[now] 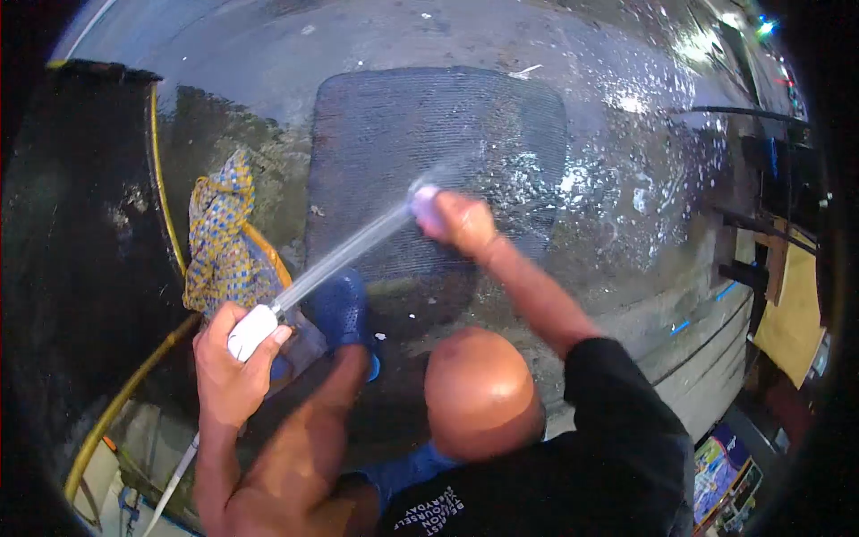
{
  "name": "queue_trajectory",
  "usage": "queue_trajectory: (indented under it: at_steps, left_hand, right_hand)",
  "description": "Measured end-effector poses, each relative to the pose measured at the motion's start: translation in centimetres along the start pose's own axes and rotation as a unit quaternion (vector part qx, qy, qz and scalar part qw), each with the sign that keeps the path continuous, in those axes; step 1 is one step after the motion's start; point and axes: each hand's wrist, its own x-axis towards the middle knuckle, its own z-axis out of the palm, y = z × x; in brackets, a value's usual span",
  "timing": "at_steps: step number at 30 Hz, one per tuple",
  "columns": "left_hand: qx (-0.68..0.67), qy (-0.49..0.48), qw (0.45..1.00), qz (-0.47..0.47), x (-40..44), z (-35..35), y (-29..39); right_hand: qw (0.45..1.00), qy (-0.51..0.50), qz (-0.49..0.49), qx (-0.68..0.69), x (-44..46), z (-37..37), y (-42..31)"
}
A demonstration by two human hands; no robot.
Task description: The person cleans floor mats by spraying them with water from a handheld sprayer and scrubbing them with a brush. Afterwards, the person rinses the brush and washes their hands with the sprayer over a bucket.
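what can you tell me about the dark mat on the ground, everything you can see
The mat is dark, with fine ribs and rounded far corners; its material could be rubber or coarse fabric. It lies flat on the wet ground, its right side glistening with water. A blue shoe meets its near left edge in view, and the right hand hides part of it; whether either touches it is unclear.
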Motion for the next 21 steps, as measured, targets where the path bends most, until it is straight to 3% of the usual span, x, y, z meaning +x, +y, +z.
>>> queue_trajectory:
  at_steps: [1,2,3,4,6,8,10,13,14,16,18,20,21]
  left_hand:
    - [0.007,0.017,1.000,0.017,-0.1,-0.2,-0.2]
    - [0.004,0.039,0.999,0.019,-0.3,-0.2,-0.3]
    - [0.003,0.056,0.998,0.021,-0.5,-0.3,-0.3]
    - [0.000,0.068,0.997,0.027,-0.6,-0.2,-0.3]
    - [-0.008,0.071,0.997,0.033,-0.6,0.1,-0.5]
    - [-0.015,0.071,0.996,0.047,-0.5,0.3,0.1]
    - [0.016,0.087,0.994,0.058,-0.3,0.0,0.9]
    - [0.006,0.110,0.993,0.042,-0.1,-0.6,0.8]
    - [-0.005,0.116,0.993,0.029,-0.2,-0.8,0.6]
    - [-0.010,0.124,0.992,-0.011,-0.5,-1.4,0.7]
    - [-0.012,0.132,0.991,-0.020,-0.8,-1.7,0.5]
    - [-0.013,0.139,0.990,0.001,-0.7,-1.7,-0.3]
    - [-0.001,0.140,0.990,0.031,-0.5,-1.5,-0.9]
  right_hand:
    - [0.997,-0.002,0.041,-0.061,1.8,-0.3,3.3]
    - [0.990,0.062,0.105,-0.076,4.2,-2.3,5.9]
    - [0.970,0.073,0.203,-0.115,5.9,-3.9,8.8]
    - [0.945,0.117,0.249,-0.176,7.4,-5.1,11.0]
    - [0.933,0.132,0.295,-0.159,8.7,-4.0,10.5]
    - [0.970,0.046,0.216,-0.097,8.3,-1.3,4.2]
    - [0.999,-0.029,-0.014,-0.027,6.1,4.7,0.2]
    - [0.999,-0.032,-0.020,-0.028,8.8,0.2,2.3]
    - [0.987,-0.018,0.055,-0.150,10.4,-0.6,6.0]
    - [0.966,0.018,0.231,-0.116,11.7,-3.3,16.3]
    - [0.913,0.113,0.337,-0.199,12.9,-5.5,19.4]
    - [0.929,0.075,0.314,-0.183,13.9,-1.8,18.6]
    - [0.961,0.129,0.132,-0.208,13.9,-0.5,12.8]
